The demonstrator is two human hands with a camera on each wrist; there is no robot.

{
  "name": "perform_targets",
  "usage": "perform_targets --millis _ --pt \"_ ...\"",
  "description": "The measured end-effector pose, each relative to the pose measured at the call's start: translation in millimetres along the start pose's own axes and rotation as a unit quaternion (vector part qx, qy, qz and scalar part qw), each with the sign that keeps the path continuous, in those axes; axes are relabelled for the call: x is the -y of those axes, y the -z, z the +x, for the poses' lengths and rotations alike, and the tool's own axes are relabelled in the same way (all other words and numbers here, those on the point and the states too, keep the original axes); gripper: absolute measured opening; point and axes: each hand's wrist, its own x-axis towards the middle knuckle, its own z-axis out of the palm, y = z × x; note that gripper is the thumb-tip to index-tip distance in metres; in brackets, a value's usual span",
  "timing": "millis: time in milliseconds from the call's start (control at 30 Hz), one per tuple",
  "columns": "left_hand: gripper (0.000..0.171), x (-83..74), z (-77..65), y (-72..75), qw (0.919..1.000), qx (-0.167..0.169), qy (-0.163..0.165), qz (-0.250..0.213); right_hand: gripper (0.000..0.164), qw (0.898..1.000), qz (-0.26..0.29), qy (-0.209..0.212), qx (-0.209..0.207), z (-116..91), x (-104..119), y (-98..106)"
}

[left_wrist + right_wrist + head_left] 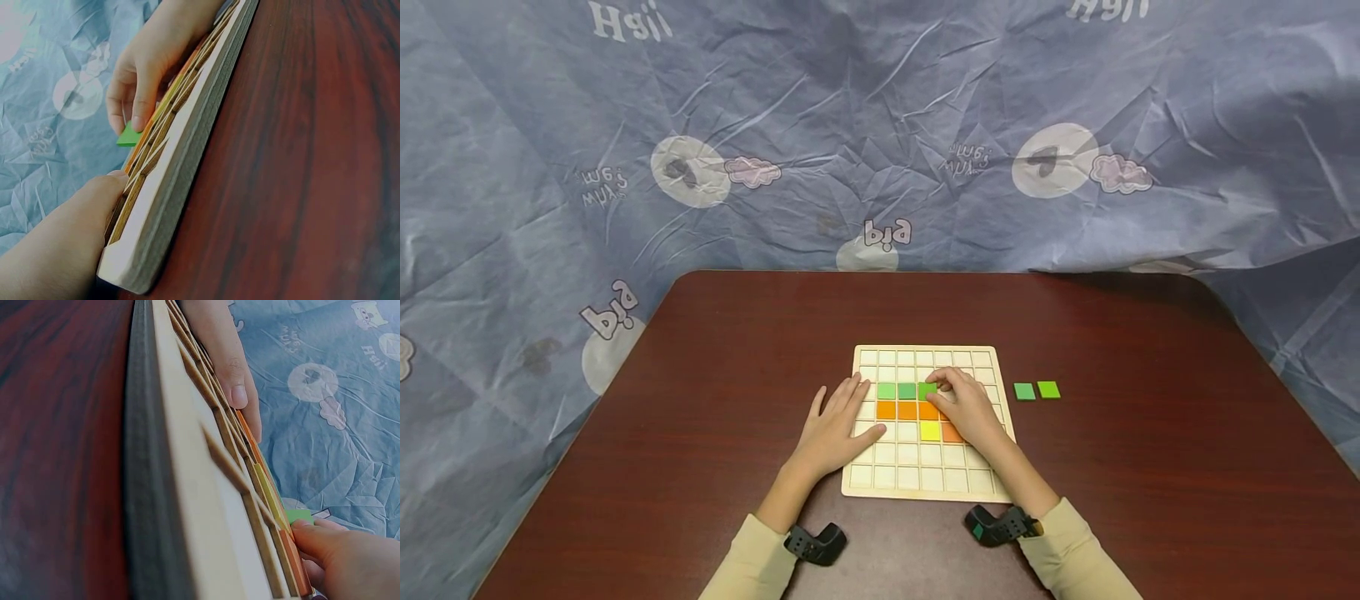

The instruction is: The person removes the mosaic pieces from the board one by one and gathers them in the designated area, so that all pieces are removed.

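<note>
A pale wooden grid board lies on the table. My left hand rests on its left edge with fingers and thumb spread. Above the grid, my right hand pinches a green tile between thumb and fingers; the left wrist view shows it tilted, standing proud of the board. Left of that tile sit two green tiles, one being the nearer green tile. Below them runs a row of orange tiles, its right end partly under my right hand. A yellow tile and a darker orange tile lie lower.
To the right of the board, a teal-green tile and a bright green tile lie side by side on the dark red-brown table. A wrinkled blue printed cloth hangs behind the table. Each wrist wears a black camera band.
</note>
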Motion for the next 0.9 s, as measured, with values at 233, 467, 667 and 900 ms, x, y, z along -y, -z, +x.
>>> perform_targets --millis 233,467,667,900 --pt "0.077 -0.5 -0.7 0.7 1.0 0.005 0.004 0.0 0.02 1.0 0.008 0.001 0.006 -0.7 -0.1 0.2" --pt "0.077 -1.3 -0.2 1.6 1.0 0.005 0.001 0.0 0.02 1.0 0.011 0.003 0.01 -1.8 -0.1 1.6" --pt "0.077 -1.4 -0.1 1.4 1.0 0.003 0.001 0.0 0.019 1.0 0.012 0.011 0.006 -2.5 -0.3 0.9" --pt "0.076 -1.8 -0.8 0.8 1.0 0.002 0.002 -0.003 0.018 1.0 0.009 0.013 0.008 -1.7 -0.2 0.7"
